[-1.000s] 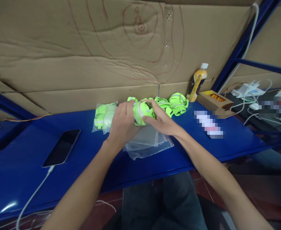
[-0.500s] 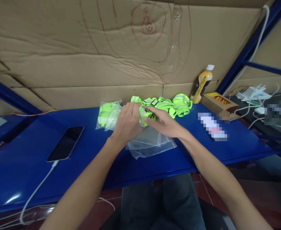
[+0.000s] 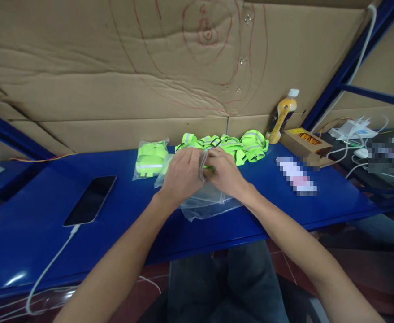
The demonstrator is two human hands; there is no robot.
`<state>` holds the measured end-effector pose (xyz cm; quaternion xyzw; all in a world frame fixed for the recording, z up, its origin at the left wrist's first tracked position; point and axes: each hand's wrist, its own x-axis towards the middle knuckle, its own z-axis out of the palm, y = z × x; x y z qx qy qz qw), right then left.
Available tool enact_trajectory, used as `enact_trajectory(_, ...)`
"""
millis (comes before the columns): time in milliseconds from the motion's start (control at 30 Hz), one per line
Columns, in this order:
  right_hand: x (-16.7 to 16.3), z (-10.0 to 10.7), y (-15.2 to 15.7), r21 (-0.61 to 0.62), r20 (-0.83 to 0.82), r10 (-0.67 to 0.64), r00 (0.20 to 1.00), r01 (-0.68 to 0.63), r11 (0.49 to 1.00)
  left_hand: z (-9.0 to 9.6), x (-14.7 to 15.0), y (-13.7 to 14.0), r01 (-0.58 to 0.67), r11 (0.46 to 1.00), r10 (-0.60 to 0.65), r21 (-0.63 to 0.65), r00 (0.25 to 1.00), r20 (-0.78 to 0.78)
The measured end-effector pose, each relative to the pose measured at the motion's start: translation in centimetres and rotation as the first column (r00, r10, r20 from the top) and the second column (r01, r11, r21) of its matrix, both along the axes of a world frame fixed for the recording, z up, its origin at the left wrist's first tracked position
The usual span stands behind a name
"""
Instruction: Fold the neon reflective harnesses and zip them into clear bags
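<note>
My left hand (image 3: 185, 174) is closed around a clear plastic bag (image 3: 162, 174), part of which sticks out to its left. The bag's mouth edge (image 3: 202, 165) stands between my hands. My right hand (image 3: 228, 174) meets it there, its fingers curled on a neon green reflective strap (image 3: 210, 168), mostly hidden by the fingers. Below my hands lie flat clear plastic bags (image 3: 205, 204). Just behind them is a heap of neon green reflective straps (image 3: 232, 146) with a dark buckle. To the left sits a filled bag of green strap (image 3: 150, 159).
A phone (image 3: 91, 199) on a white cable lies at left on the blue table (image 3: 139, 237). On the right are a blurred-out flat object (image 3: 297, 176), a yellow bottle (image 3: 283, 116) and an open cardboard box (image 3: 306, 143). A cardboard wall (image 3: 82, 98) rises behind.
My right hand has moved in against the bag's mouth, and less green strap shows between my hands. The bag in my left hand has turned, its edge now facing right.
</note>
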<state>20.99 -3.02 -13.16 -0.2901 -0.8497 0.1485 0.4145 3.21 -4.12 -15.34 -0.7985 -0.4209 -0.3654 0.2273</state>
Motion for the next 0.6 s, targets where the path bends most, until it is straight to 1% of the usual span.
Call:
enact_trajectory(33, 0.0, 0.0, 0.0, 0.001, 0.037, -0.018, 0.999, 0.018, 1.000, -0.1, 0.0, 0.0, -0.003, 1.000, 0.003, -0.016, 1.000, -0.004)
enact_trajectory(67, 0.1, 0.0, 0.1, -0.022, 0.048, -0.030, 0.998, 0.031, 0.999, -0.1, 0.0, 0.0, 0.000, 0.999, 0.000, -0.032, 1.000, 0.002)
enact_trajectory(100, 0.3, 0.1, 0.2, -0.073, 0.020, -0.037, 0.999, 0.038, 0.997, -0.1, -0.1, 0.1, 0.007, 0.999, -0.007, -0.045, 1.000, 0.017)
enact_trajectory(133, 0.5, 0.1, 0.3, -0.147, -0.046, -0.038, 0.998, 0.031, 0.989, 0.0, -0.3, 0.2, 0.017, 0.999, -0.015, -0.051, 0.999, 0.035)
enact_trajectory(200, 0.8, 0.2, 0.4, -0.313, -0.212, -0.018, 0.977, -0.050, 0.948, 0.1, -0.7, 0.5, 0.019, 0.999, -0.017, -0.041, 0.998, 0.059)
enact_trajectory(233, 0.9, 0.2, 0.3, -0.366, -0.282, 0.004, 0.959, -0.112, 0.924, 0.2, -0.9, 0.6, 0.011, 0.999, -0.009, -0.030, 0.998, 0.059)
enact_trajectory(267, 0.9, 0.3, 0.2, -0.387, -0.322, 0.040, 0.946, -0.171, 0.906, 0.3, -1.1, 0.7, -0.002, 1.000, 0.003, -0.017, 0.999, 0.051)
enact_trajectory(300, 0.9, 0.3, 0.0, -0.381, -0.321, 0.086, 0.943, -0.212, 0.900, 0.4, -1.2, 0.7, -0.015, 1.000, 0.015, -0.001, 0.999, 0.035)
enact_trajectory(367, 0.5, 0.4, -0.5, -0.321, -0.213, 0.155, 0.965, -0.219, 0.921, 0.6, -1.1, 0.5, -0.025, 0.999, 0.026, 0.029, 1.000, -0.016)
enact_trajectory(467, -0.1, 0.6, -0.8, -0.253, 0.003, 0.170, 0.985, -0.164, 0.953, 0.8, -0.5, -0.2, -0.025, 0.999, 0.029, 0.036, 0.995, -0.100)
enact_trajectory(533, -0.1, 0.7, -0.6, -0.243, 0.094, 0.189, 0.977, -0.162, 0.956, 0.8, 0.0, -0.6, -0.035, 0.999, 0.038, 0.021, 0.991, -0.129)
enact_trajectory(600, 0.2, 1.0, -0.3, -0.240, 0.137, 0.233, 0.963, -0.196, 0.951, 0.8, 0.2, -0.7, -0.042, 0.999, 0.044, 0.017, 0.993, -0.114)
